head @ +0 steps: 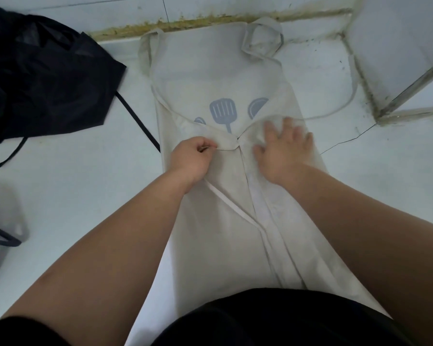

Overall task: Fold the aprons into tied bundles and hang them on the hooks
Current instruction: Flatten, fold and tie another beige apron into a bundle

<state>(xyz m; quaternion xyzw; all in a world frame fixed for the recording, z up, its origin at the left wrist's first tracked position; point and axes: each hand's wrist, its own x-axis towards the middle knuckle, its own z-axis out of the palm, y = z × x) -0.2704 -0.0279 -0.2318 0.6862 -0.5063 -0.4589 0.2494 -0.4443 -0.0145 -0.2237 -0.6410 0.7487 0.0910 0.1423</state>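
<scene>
Apron (225,78), cream, sides folded to centre. Left hand (193,156) pinches left flap corner; right hand (283,146), fingers (288,126) spread, presses right flap. Best: keep edges meeting, smooth flat.

White floor tiles (85,196) fill the view under flat, even light. Yellow-brown grime lines the seam (185,22) at the wall's (98,6) foot. A thin crack (348,141) runs across one tile on the right, near a dirty metal frame (410,88). A blurred grey container (0,233) sits lower left.

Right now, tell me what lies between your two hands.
Only the cream apron: its two folded-in flaps meet between the left hand and right hand, seen in the head view.
</scene>
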